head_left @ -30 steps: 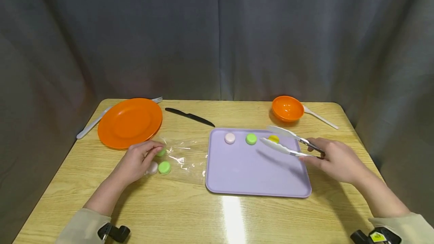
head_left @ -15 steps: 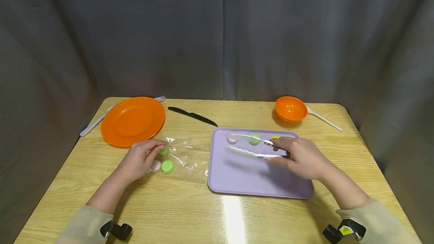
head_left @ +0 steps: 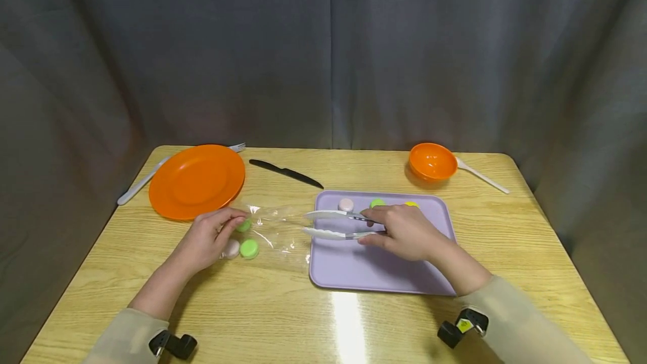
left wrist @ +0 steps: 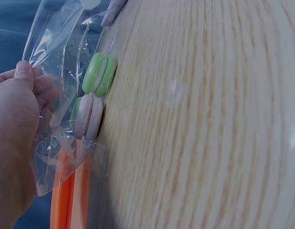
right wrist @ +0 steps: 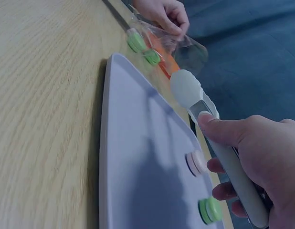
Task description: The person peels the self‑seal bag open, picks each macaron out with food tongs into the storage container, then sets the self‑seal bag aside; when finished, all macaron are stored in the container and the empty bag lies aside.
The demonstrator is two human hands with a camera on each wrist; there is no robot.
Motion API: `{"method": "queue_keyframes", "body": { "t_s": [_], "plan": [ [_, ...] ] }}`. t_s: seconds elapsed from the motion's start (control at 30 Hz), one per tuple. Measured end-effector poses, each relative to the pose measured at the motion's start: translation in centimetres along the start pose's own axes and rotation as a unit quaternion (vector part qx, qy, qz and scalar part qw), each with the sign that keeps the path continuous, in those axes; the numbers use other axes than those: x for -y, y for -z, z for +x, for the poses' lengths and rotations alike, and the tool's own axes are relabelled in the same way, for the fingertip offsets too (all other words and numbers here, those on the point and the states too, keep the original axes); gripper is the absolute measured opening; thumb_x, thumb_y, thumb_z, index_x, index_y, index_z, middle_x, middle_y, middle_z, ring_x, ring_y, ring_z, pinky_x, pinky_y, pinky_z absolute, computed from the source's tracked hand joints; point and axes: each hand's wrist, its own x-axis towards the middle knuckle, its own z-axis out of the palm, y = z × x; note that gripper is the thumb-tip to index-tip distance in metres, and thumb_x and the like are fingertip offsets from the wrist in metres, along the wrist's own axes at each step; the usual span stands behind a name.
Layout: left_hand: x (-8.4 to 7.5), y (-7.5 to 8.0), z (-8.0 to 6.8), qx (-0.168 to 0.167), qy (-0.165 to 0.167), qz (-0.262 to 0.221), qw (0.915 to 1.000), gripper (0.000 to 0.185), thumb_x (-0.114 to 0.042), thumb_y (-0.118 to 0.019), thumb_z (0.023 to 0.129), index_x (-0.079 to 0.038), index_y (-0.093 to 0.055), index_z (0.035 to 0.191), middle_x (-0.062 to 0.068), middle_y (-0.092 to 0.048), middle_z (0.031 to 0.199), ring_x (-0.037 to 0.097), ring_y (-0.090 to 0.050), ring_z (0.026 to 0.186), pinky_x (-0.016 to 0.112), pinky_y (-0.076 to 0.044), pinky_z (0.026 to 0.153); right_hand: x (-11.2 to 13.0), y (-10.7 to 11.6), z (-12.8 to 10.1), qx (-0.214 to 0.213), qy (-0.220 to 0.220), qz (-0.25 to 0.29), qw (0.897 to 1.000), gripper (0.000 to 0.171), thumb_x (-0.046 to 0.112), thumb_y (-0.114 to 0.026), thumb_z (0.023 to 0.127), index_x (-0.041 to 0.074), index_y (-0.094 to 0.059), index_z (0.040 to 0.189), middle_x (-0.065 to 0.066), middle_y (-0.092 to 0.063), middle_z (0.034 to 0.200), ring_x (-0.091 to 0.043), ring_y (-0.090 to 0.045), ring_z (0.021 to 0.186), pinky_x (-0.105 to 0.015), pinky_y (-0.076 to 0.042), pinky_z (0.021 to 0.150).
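My left hand [head_left: 209, 239] [left wrist: 16, 124] pinches the edge of a clear plastic bag [head_left: 275, 229] [left wrist: 61, 52] lying on the table. Inside the bag are green macarons [head_left: 248, 248] [left wrist: 100, 74] and a pale pink one [head_left: 231, 248] [left wrist: 88, 117]. My right hand [head_left: 404, 233] [right wrist: 255, 157] grips white tongs [head_left: 331, 223] [right wrist: 190, 93], their open tips pointing left over the edge of the lilac tray [head_left: 364, 263] [right wrist: 133, 157], near the bag's mouth. On the tray's far side lie a pink macaron [head_left: 346, 204] [right wrist: 196, 162], a green one [head_left: 376, 203] [right wrist: 209, 210] and a yellow one [head_left: 411, 204].
An orange plate [head_left: 196, 180] sits at the back left with a white fork [head_left: 136, 184] behind it. A black knife [head_left: 285, 173] lies beside it. An orange bowl [head_left: 432, 160] and white spoon [head_left: 482, 177] stand at the back right. Grey curtain surrounds the table.
My right hand has carried the tongs leftward across the tray, from its right side to its left edge near the bag. The left hand has stayed on the bag.
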Motion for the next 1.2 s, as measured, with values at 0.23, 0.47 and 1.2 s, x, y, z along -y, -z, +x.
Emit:
{"method": "queue_keyframes", "body": {
  "t_s": [0.23, 0.47, 1.2],
  "plan": [
    [0.1, 0.1, -0.1, 0.000, 0.002, -0.001, 1.0000, 0.016, -0.001, -0.071, 0.100, -0.007, -0.077, 0.113, 0.002, -0.078, 0.107, 0.013, -0.072, 0.097, 0.035, -0.062, 0.083, 0.8, -1.3, 2.4, 0.027, 0.005, 0.004, 1.000, 0.051, 0.048, -0.079, 0.095, 0.014, -0.074, 0.133, 0.003, -0.074, 0.114, -0.017, -0.067, 0.086, -0.041, -0.055, 0.072],
    [0.0, 0.2, -0.2, 0.000, 0.005, -0.001, 1.0000, 0.016, -0.002, -0.071, 0.101, -0.008, -0.077, 0.114, 0.003, -0.078, 0.108, 0.014, -0.072, 0.098, 0.039, -0.063, 0.083, 1.5, -2.2, 4.6, 0.049, 0.023, 0.013, 0.998, 0.051, 0.051, -0.076, 0.097, 0.013, -0.074, 0.131, 0.006, -0.071, 0.102, -0.012, -0.058, 0.078, -0.037, -0.052, 0.070],
    [0.0, 0.1, -0.1, 0.000, 0.002, -0.005, 1.0000, 0.017, 0.000, -0.070, 0.101, -0.008, -0.077, 0.115, 0.002, -0.078, 0.110, 0.013, -0.072, 0.099, 0.039, -0.062, 0.085, 2.2, -3.8, 8.8, 0.094, 0.088, 0.067, 0.989, 0.041, 0.040, -0.085, 0.090, 0.018, -0.077, 0.124, 0.011, -0.072, 0.098, -0.008, -0.062, 0.081, -0.033, -0.053, 0.076]
  ]
}}
